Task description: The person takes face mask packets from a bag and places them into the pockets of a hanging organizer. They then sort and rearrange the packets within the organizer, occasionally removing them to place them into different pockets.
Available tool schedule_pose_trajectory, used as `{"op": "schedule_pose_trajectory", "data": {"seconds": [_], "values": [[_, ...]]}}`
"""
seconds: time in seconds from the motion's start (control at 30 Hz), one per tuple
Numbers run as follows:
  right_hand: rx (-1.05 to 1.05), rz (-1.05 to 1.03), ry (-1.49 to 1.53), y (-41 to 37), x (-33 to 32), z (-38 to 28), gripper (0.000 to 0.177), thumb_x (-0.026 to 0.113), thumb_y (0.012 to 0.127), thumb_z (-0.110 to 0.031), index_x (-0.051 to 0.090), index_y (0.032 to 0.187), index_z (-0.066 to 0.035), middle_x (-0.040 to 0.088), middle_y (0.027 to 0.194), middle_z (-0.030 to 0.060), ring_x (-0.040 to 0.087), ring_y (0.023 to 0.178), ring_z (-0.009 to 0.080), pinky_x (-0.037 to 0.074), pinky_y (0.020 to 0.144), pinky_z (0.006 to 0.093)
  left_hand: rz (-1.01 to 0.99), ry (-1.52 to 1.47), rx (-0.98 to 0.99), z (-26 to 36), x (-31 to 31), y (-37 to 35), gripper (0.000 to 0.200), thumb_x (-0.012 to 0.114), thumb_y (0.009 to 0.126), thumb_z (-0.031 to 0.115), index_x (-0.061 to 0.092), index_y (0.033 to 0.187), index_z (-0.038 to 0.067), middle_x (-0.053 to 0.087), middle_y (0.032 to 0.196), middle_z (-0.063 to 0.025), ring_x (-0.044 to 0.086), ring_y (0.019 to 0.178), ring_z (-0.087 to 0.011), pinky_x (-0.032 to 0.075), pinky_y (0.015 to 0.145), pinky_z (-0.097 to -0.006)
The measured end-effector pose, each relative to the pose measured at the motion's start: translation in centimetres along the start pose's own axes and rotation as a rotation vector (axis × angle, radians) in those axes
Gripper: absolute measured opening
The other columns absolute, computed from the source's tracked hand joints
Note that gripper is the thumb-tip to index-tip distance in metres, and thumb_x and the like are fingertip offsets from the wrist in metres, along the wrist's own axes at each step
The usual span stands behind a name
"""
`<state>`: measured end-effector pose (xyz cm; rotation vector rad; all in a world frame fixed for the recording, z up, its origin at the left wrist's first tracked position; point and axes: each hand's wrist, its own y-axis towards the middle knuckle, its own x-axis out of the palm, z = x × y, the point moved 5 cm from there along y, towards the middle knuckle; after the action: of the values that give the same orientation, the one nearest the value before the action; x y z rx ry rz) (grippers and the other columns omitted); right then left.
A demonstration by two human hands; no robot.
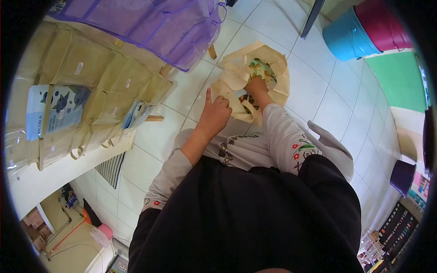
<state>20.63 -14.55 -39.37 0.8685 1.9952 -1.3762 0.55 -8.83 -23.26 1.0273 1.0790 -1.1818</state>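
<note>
A cream cloth tote bag (281,68) stands on the tiled floor in front of me with its mouth open. My left hand (213,113) is at the bag's left edge, fingers curled on the rim and the index finger stretched out. My right hand (258,88) reaches down inside the bag, fingers closed at the lower edge of a green patterned packet (260,68); the fingertips are partly hidden. Below that hand, a dark patterned item (248,103) shows in the bag behind a handle.
To the left hangs a beige organizer (102,86) with clear pockets, one holding a blue sheet mask packet (59,109). Above it is a purple organizer (150,22). A blue bucket (348,36) and a maroon bucket (382,25) stand at upper right, a dark basin (403,177) at right.
</note>
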Motion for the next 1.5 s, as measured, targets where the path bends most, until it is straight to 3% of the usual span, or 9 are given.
{"op": "schedule_pose_trajectory", "data": {"seconds": [0.3, 0.4, 0.8, 0.9, 1.0, 1.03, 1.17, 1.33, 1.5], "values": [[-0.430, -0.171, -0.011, 4.8, 6.0, -0.3, 0.054, 0.070, 0.067, -0.027, 0.057, 0.110, 0.004, 0.063, 0.106, 0.0198, 0.062, 0.097, 0.0320, 0.050, 0.080, 0.0382, 0.111, -0.019, -0.041, -0.1, -0.5, -0.4, 0.011, 0.054, 0.074, 0.007, 0.065, 0.073, 0.007, 0.057, 0.093, -0.0071, 0.051, 0.110, -0.0248, 0.017, 0.105, -0.0640], [-0.313, -0.113, -0.002, 4.1, 5.0, 0.3, 0.044, 0.070, 0.063, -0.022, 0.064, 0.102, -0.003, 0.066, 0.097, 0.0186, 0.063, 0.089, 0.0326, 0.051, 0.075, 0.0373, 0.033, -0.028, -0.074, -0.4, -0.1, -0.9, 0.011, 0.056, 0.074, 0.008, 0.065, 0.080, 0.007, 0.057, 0.100, -0.0084, 0.049, 0.115, -0.0262, 0.016, 0.105, -0.0639], [-0.507, 0.098, -0.539, -9.2, -17.1, -7.1, 0.031, 0.054, 0.079, -0.012, 0.066, 0.107, -0.020, 0.065, 0.104, 0.0100, 0.061, 0.100, 0.0285, 0.044, 0.091, 0.0406, -0.029, -0.835, -0.422, -2.3, -2.1, -1.3, 0.047, 0.068, 0.076, 0.019, 0.051, 0.119, 0.010, 0.055, 0.113, -0.0117, 0.052, 0.110, -0.0291, 0.035, 0.098, -0.0525], [-0.662, 0.177, -0.711, -14.8, -21.0, -10.7, 0.031, 0.054, 0.079, -0.010, 0.066, 0.105, -0.020, 0.066, 0.098, 0.0071, 0.062, 0.095, 0.0266, 0.045, 0.088, 0.0397, 0.364, -0.666, -0.338, -2.8, -6.2, -0.8, 0.058, 0.066, 0.079, 0.021, 0.041, 0.130, 0.009, 0.052, 0.121, -0.0135, 0.049, 0.114, -0.0288, 0.039, 0.095, -0.0413], [-1.074, 0.186, -0.666, -20.4, -23.0, -14.0, 0.030, 0.052, 0.077, -0.006, 0.067, 0.101, -0.017, 0.066, 0.093, 0.0078, 0.062, 0.091, 0.0285, 0.047, 0.081, 0.0408, 0.601, -1.088, -0.461, -5.2, -8.4, -1.1, 0.065, 0.062, 0.084, 0.026, 0.031, 0.138, 0.010, 0.047, 0.128, -0.0130, 0.046, 0.115, -0.0247, 0.039, 0.093, -0.0439], [-1.148, 0.126, -0.642, -22.5, -23.6, -15.0, 0.027, 0.054, 0.076, -0.005, 0.067, 0.098, -0.015, 0.065, 0.090, 0.0084, 0.061, 0.090, 0.0295, 0.047, 0.079, 0.0402, 0.599, -1.376, -0.465, -6.2, -9.0, -1.0, 0.073, 0.056, 0.086, 0.047, 0.025, 0.142, 0.012, 0.040, 0.137, -0.0103, 0.039, 0.124, -0.0246, 0.037, 0.097, -0.0443], [-1.404, -0.130, -0.625, -29.6, -22.4, -18.9, 0.022, 0.058, 0.073, -0.002, 0.066, 0.091, -0.010, 0.063, 0.087, 0.0104, 0.060, 0.088, 0.0315, 0.046, 0.076, 0.0396, -0.135, -2.076, -0.221, -4.1, -9.4, -1.9, 0.091, 0.039, 0.080, 0.074, 0.018, 0.146, 0.014, 0.030, 0.146, -0.0103, 0.033, 0.132, -0.0238, 0.030, 0.105, -0.0438], [-1.538, -0.145, -0.485, -32.3, -18.7, -21.7, 0.022, 0.061, 0.072, -0.003, 0.062, 0.093, -0.008, 0.063, 0.089, 0.0112, 0.058, 0.092, 0.0321, 0.046, 0.077, 0.0414, -0.150, -2.445, -0.291, -1.4, -8.6, -4.7, 0.063, 0.061, 0.079, 0.040, 0.046, 0.128, 0.004, 0.056, 0.121, -0.0138, 0.055, 0.111, -0.0285, 0.042, 0.097, -0.0445], [-1.652, 0.419, -0.118, -33.0, -17.3, -20.9, 0.053, 0.069, 0.071, -0.015, 0.050, 0.121, -0.009, 0.050, 0.119, 0.0167, 0.057, 0.096, 0.0339, 0.046, 0.084, 0.0393, 0.123, -2.702, -0.203, -0.8, -8.7, -7.2, 0.067, 0.063, 0.072, 0.037, 0.044, 0.129, 0.005, 0.054, 0.123, -0.0156, 0.054, 0.111, -0.0334, 0.039, 0.099, -0.0507]]}}
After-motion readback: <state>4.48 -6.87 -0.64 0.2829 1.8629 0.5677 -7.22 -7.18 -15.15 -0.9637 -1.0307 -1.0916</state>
